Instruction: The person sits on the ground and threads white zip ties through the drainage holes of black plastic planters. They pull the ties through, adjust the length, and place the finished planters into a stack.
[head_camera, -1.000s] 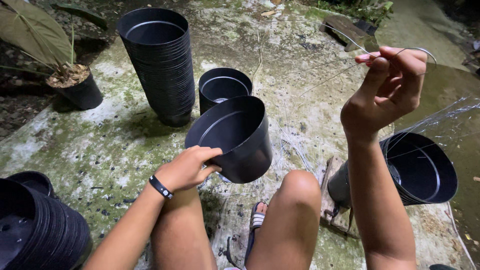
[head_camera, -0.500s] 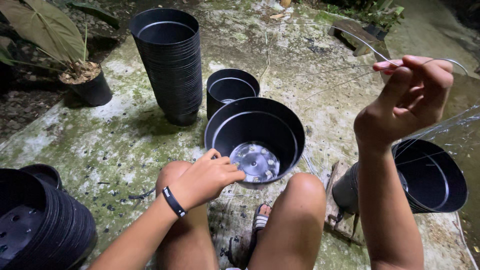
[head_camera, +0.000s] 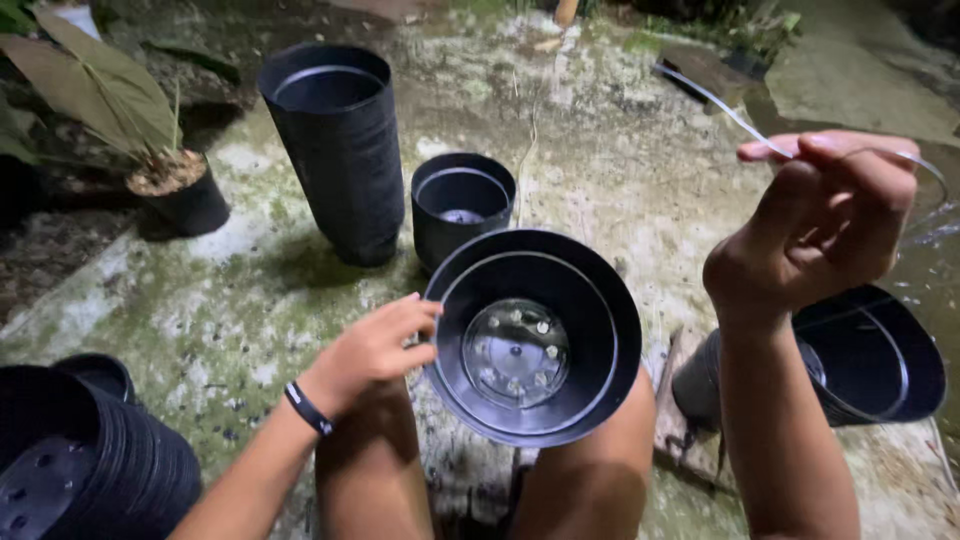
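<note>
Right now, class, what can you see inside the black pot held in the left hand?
The black pot held by the left hand shows only its bare base with drainage holes; no soil. What lies behind it is hidden.

Both arms are bare from elbow to fingertip — no sleeves, no gloves. The left hand (head_camera: 375, 352) has a narrow black band around its wrist, snug, with a small pale mark on it. The right hand (head_camera: 815, 225) wears nothing — no ring or band shows. Both knees are bare too.
</note>
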